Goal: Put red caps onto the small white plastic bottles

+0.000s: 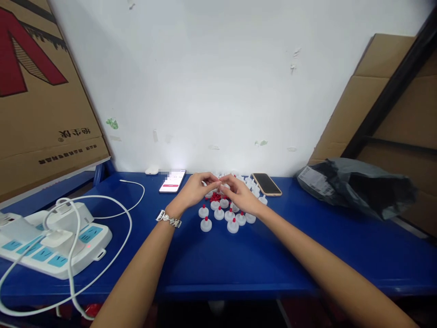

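Note:
My left hand (197,189), with a silver watch (168,218) on its wrist, is pinched closed above the middle of the table. Its fingertips meet those of my right hand (241,197), which is pinched too. Whatever lies between the fingertips is too small and covered to make out. Around and below the hands stand several white nozzle-like caps. Nearest me, a white cap with a red tip (205,224) stands upright beside others like it. Loose small red tips (215,197) lie in a pile under my hands. More white caps without red tips (251,183) spread behind my right hand.
A lit phone (172,181) and a small white case (152,170) lie back left. Another phone (266,184) lies back right, near a grey plastic bag (355,184). A power strip (54,246) with looping white cables covers the left of the blue table (239,269). Cardboard (44,105) stands left.

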Tool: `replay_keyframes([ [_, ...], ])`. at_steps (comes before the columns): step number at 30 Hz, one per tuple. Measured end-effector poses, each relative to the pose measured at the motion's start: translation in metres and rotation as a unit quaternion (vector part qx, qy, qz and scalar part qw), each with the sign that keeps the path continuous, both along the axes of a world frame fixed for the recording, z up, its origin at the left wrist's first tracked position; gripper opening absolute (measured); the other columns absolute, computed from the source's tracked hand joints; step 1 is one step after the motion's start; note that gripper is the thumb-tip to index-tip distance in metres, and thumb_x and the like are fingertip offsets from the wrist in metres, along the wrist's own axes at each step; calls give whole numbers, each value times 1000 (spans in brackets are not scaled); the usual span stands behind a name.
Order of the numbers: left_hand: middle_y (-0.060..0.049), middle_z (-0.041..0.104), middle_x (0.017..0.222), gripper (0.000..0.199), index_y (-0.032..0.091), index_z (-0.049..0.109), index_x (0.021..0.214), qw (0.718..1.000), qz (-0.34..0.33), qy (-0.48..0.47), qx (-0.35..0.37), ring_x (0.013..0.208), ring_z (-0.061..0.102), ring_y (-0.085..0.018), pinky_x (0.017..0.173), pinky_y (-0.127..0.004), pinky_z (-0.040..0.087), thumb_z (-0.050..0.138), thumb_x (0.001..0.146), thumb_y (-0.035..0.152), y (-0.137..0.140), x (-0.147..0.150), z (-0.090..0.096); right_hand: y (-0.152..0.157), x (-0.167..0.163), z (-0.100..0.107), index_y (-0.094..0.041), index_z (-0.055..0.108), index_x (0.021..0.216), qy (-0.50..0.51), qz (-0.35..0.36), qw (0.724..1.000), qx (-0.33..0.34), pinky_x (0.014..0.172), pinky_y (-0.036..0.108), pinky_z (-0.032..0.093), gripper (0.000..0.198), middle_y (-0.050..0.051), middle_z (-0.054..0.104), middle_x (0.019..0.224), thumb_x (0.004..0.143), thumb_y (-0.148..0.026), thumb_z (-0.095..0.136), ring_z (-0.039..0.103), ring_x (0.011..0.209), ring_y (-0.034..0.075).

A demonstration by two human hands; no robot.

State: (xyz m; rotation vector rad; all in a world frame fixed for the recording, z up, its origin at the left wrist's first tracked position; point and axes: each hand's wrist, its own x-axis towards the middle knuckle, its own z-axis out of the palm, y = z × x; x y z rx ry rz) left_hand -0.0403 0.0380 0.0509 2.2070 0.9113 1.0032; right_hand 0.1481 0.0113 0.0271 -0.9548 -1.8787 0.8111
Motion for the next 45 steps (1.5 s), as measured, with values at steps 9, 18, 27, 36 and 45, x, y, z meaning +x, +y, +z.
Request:
replay_keyframes([
  [9,-10,66,90,16,19,73,89,953,94,249,141,91,56,-26,79,-35,42,60,81,25,15,-2,-26,3,9,-6,-24,48,101,-58,-80,995,13,66,29,39,28,-3,55,72,97,-48,33,52,69,16],
  [18,-10,63,90,16,19,72,82,927,89,322,169,88,55,-26,77,-36,41,58,84,24,16,8,-25,5,11,-6,-24,48,98,-53,-69,996,17,66,29,38,27,-3,53,70,97,-47,33,52,67,16],
  [27,-9,61,92,17,22,75,91,926,74,339,151,93,54,-26,80,-36,40,60,84,28,17,9,-23,6,13,-8,-23,48,98,-58,-75,995,20,64,28,37,29,-3,53,72,97,-48,33,50,67,15],
  [36,-10,60,94,18,20,75,89,922,75,346,156,94,53,-27,79,-37,41,58,84,25,15,14,-25,6,13,-7,-22,49,96,-66,-72,995,18,63,27,37,31,-3,54,72,97,-49,33,49,66,14],
  [45,-10,60,93,19,21,74,87,924,58,343,162,94,53,-26,80,-37,40,56,83,20,14,16,-27,3,12,-4,-22,50,94,-70,-75,995,19,64,28,37,30,-3,53,71,97,-47,33,49,65,14],
])
